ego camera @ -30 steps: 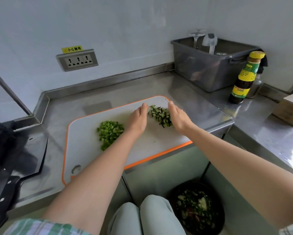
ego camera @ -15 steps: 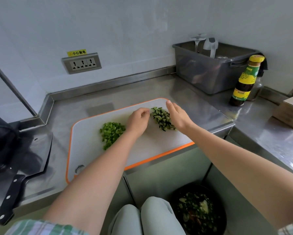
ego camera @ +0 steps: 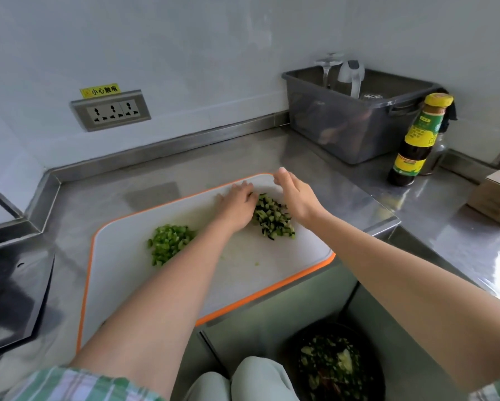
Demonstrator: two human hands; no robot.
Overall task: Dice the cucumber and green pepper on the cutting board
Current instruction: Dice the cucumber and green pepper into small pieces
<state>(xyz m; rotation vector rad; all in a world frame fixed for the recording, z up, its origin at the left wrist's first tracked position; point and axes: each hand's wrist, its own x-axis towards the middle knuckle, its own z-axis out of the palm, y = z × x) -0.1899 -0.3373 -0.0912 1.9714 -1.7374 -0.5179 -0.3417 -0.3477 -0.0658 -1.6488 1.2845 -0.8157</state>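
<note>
A white cutting board with an orange rim (ego camera: 121, 273) lies on the steel counter. On it sit two heaps: bright green diced pepper (ego camera: 169, 243) at the middle left and darker diced cucumber (ego camera: 273, 217) toward the far right corner. My left hand (ego camera: 237, 202) lies palm down against the left side of the cucumber heap, fingers fairly straight. My right hand (ego camera: 296, 195) stands on edge along the heap's right side, fingers extended. The heap sits between both hands. Neither hand holds a tool.
A cleaver blade (ego camera: 14, 299) lies on the counter left of the board. A grey plastic bin (ego camera: 355, 123) and a dark sauce bottle (ego camera: 416, 143) stand at the back right, a cardboard box (ego camera: 497, 195) further right. A bin of scraps (ego camera: 332, 369) sits below the counter edge.
Both hands closed in on the cucumber heap, the left sliding right against it, and the pieces are packed into a tighter pile. The camera view shifted slightly.
</note>
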